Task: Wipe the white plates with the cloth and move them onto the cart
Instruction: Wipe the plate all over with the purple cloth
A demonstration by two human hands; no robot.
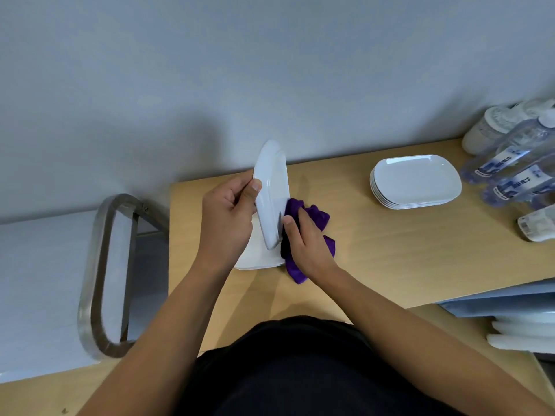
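Note:
My left hand (228,210) grips a white plate (271,187) by its left edge and holds it tilted up on its side above the wooden table (390,250). My right hand (306,243) holds a purple cloth (315,216) pressed against the plate's right face. Another white plate (255,255) lies flat on the table under my hands. A stack of several white plates (416,181) stands further right on the table. The cart (39,280), with a metal handle (99,277), is to the left of the table.
Several plastic water bottles (510,163) lie and stand at the table's far right. A grey wall (270,70) runs behind the table. White objects sit on a lower shelf (522,331) at the right.

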